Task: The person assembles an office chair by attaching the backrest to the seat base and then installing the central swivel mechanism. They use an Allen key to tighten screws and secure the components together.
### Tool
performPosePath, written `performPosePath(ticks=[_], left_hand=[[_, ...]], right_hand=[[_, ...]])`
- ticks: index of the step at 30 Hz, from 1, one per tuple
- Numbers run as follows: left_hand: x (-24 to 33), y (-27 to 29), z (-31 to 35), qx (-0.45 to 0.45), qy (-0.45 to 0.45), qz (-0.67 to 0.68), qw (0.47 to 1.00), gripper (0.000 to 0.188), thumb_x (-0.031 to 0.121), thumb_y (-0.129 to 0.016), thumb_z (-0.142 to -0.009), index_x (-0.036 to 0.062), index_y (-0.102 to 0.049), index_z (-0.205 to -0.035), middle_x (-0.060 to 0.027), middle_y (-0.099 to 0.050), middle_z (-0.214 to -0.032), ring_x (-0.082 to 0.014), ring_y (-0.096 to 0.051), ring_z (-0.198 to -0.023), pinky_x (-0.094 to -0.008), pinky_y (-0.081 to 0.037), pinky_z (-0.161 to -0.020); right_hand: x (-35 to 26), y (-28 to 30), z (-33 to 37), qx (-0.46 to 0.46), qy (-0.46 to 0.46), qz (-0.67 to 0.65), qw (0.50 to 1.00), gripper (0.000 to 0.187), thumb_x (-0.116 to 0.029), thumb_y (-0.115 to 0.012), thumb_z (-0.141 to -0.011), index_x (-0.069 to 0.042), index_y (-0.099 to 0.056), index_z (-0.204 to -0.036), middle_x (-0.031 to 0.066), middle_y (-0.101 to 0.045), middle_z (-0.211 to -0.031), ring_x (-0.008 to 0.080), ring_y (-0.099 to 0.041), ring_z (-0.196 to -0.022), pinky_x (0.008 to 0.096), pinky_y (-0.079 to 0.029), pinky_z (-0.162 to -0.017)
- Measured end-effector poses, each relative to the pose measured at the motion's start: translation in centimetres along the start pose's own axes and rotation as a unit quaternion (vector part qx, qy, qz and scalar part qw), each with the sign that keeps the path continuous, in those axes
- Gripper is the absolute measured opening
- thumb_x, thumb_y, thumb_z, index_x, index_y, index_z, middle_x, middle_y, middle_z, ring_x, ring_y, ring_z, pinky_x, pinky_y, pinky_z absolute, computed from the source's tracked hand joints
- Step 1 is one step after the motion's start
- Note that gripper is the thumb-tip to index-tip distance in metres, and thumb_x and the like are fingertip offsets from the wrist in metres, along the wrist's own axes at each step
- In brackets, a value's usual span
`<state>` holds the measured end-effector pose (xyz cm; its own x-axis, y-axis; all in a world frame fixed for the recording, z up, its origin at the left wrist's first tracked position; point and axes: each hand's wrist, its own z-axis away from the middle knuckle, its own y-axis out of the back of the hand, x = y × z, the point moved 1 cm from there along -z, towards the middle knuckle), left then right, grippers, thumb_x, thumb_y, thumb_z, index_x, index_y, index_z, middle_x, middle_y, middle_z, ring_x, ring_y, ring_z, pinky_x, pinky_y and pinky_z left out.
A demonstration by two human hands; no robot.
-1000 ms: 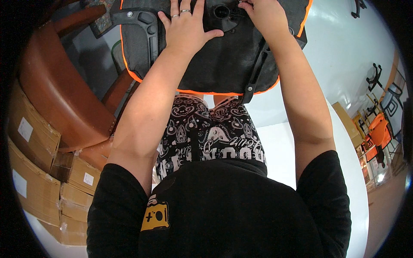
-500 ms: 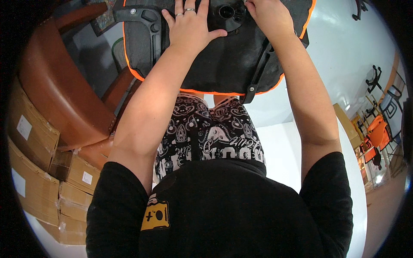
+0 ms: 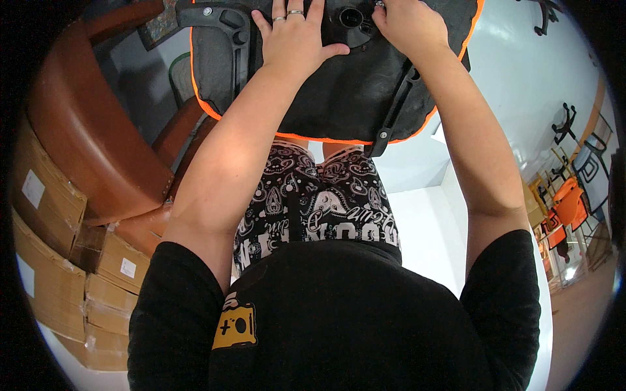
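Observation:
An upturned black chair seat (image 3: 326, 107) with orange edging lies before me, its underside showing. My left hand (image 3: 293, 42) rests open on it, fingers spread, thumb pointing toward a round black mount (image 3: 351, 19) with a hollow centre. On the mount's right side, my right hand (image 3: 412, 27) is closed in a pinch. A small shiny metal bit shows at its fingertips, too little to name. Black armrest brackets are bolted on: the left bracket (image 3: 240, 58) beside my left hand, the right bracket (image 3: 394, 104) under my right forearm. The seat's far part is cut off.
At the left stands a brown leather armchair (image 3: 98, 130), with several cardboard boxes (image 3: 49, 195) stacked near it. A white surface (image 3: 424, 221) lies below the seat. Far right are an orange chair (image 3: 566, 199) and black chair parts (image 3: 565, 122).
The seat and both hands sit slightly farther right in view. My right hand has turned a little at the wrist, still pinching beside the mount. My left hand keeps its place on the seat.

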<state>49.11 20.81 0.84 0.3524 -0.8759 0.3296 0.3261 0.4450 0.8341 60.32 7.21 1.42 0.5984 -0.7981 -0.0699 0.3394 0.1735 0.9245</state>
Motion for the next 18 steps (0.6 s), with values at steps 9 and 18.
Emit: performPosePath(ticks=[9,18], left_hand=[[-0.25,-0.46,-0.40,-0.009,0.003,0.000,1.000,0.103,0.048,-0.079,-0.068,0.0068,-0.027,-0.147,-0.0167,-0.022,-0.153,-0.0402,-0.014,-0.143,-0.0643,-0.015,-0.110],[-0.10,-0.29,-0.11,0.004,-0.010,0.006,1.000,0.103,0.047,-0.079,-0.068,0.0062,-0.027,-0.147,-0.0169,-0.022,-0.153,-0.0404,-0.014,-0.142,-0.0644,-0.015,-0.110]], right_hand=[[-0.17,0.52,-0.34,-0.022,-0.043,0.005,0.999,0.027,-0.029,-0.049,-0.091,-0.006,-0.062,-0.094,0.0155,-0.066,-0.089,0.0339,-0.066,-0.082,0.0437,-0.053,-0.073],[0.06,-0.06,-0.60,-0.012,-0.038,0.012,0.999,0.024,-0.028,-0.051,-0.090,-0.006,-0.060,-0.095,0.0168,-0.065,-0.088,0.0352,-0.065,-0.081,0.0451,-0.053,-0.072]])
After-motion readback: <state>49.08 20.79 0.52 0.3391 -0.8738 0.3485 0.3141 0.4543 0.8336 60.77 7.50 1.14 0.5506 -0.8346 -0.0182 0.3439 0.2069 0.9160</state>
